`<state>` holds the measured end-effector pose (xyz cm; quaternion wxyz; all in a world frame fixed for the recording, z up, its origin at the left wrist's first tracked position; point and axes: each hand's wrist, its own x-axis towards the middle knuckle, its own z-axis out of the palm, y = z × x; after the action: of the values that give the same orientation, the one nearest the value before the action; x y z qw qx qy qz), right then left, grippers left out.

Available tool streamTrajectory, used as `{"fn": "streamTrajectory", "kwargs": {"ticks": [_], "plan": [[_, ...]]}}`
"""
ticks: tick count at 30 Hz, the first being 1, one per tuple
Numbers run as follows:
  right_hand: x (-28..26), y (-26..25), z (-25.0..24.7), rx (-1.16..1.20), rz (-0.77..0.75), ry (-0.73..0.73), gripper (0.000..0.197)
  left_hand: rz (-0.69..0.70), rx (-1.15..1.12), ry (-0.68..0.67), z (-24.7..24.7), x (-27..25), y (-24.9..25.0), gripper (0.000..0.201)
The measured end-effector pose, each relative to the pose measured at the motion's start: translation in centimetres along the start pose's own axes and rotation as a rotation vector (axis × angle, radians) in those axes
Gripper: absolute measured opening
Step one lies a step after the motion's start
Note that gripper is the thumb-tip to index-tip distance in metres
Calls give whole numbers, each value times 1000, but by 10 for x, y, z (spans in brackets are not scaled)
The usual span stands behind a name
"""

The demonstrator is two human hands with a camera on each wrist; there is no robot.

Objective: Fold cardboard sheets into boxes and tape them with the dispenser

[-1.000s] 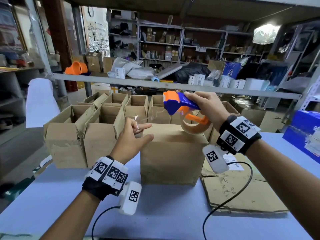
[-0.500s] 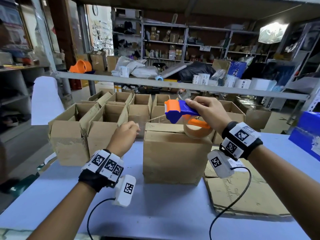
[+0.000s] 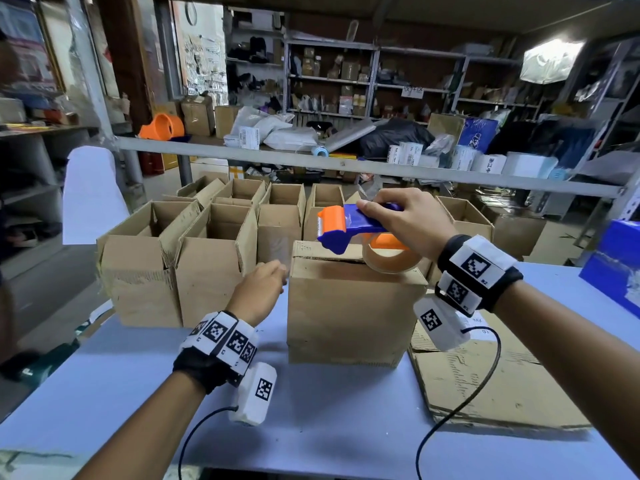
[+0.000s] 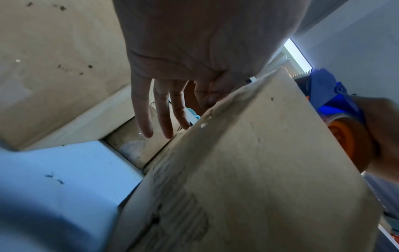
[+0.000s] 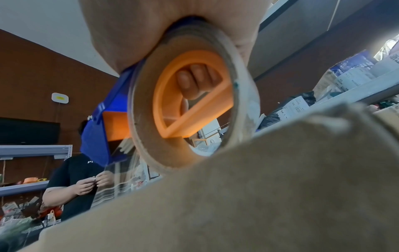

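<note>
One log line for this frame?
right hand grips tape dispenser over closed box | left hand at box's left side, fingers extended

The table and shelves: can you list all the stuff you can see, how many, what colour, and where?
Closed box: one, brown, middle of the table.
Open boxes: about eight, brown, in rows behind it.
Flat cardboard: a stack, brown, on the table's right.
Tape dispenser: one, blue and orange, above the closed box.
Table: one, pale blue.
Second dispenser: one, orange, on the back shelf.
Blue box: one, far right.
Left hand: beside the closed box, fingers straight.
Right hand: grip on the tape dispenser.
</note>
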<state>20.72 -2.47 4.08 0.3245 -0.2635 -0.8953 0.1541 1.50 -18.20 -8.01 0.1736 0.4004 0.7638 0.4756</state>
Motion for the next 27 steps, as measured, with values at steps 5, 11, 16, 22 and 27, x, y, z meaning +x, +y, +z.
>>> {"fn": "streamTrajectory", "kwargs": {"ticks": [5,11,16,22,27], "plan": [[-1,-1,1,9,2,7,38,5,101,-55,3,-1,6,38],[-3,1,1,39,3,20,38,-90,191,-143,-2,1,9,51],[-3,4,1,36,5,30,39,-165,97,-90,5,-8,2,56],[0,7,2,35,-15,20,41,-50,-185,78,0,11,43,22],[3,6,0,-9,-7,-2,44,-36,-71,17,22,10,55,44]]}}
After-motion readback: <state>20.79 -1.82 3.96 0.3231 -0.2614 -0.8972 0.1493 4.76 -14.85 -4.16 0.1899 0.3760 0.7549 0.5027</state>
